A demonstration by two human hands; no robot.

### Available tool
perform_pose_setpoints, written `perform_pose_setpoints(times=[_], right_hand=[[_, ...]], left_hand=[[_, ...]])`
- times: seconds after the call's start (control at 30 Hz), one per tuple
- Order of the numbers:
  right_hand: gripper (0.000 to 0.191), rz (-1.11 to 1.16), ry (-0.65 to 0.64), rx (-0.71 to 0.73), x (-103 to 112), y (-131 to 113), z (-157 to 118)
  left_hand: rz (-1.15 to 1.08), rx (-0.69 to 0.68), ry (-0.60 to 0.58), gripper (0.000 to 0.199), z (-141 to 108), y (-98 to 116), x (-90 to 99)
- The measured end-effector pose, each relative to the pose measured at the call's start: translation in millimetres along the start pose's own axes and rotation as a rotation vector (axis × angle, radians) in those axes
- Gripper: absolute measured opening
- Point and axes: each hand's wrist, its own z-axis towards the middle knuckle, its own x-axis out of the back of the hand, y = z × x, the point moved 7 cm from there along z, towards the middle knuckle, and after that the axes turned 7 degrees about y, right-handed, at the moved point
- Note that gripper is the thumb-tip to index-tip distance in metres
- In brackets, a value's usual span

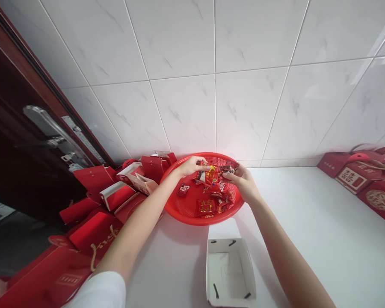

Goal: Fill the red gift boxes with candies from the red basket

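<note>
Over a red plastic basket (pixel 177 209), both my hands hold small red wrapped candies. My left hand (pixel 191 167) is closed on a red candy packet (pixel 210 174) with gold print. Pinched in my right hand (pixel 243 183) is a dark red wrapped candy (pixel 228 168). More wrapped candies lie in the basket, among them a red packet with gold letters (pixel 206 207) and a small candy (pixel 183 189) apart on the left. In front of the basket stands an open white-lined box (pixel 230 273), its inside showing nothing but folded corners and dark slots.
Several open red gift boxes (pixel 96 233) with rope handles crowd the left side. Closed red boxes (pixel 351 176) stand at the right against the tiled wall (pixel 182 111). A dark door with a metal handle (pixel 56 132) is at far left. All rests on a white table (pixel 304 214).
</note>
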Motion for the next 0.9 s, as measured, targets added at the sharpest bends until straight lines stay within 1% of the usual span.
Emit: perform_pose_setpoints(times=[0.13,0.23,0.43,0.73,0.9], right_hand=[[0.038,0.020,0.012,0.006,2,-1,0],[0.036,0.038,0.020,0.010,4,-1,0],[0.034,0.054,0.017,0.006,5,-2,1],[0.033,0.025,-0.003,0.013,8,-15,-1],[0.029,0.049,-0.017,0.032,6,-23,-4]], left_hand=[[-0.102,-0.074,0.066,0.049,-4,13,-6.6],[-0.173,-0.114,0.114,0.052,-6,18,-11.0],[-0.253,-0.152,0.216,0.045,-14,27,-10.1],[-0.320,-0.163,0.210,0.035,-35,42,-18.7],[-0.400,-0.145,0.219,0.034,-42,48,-20.6]])
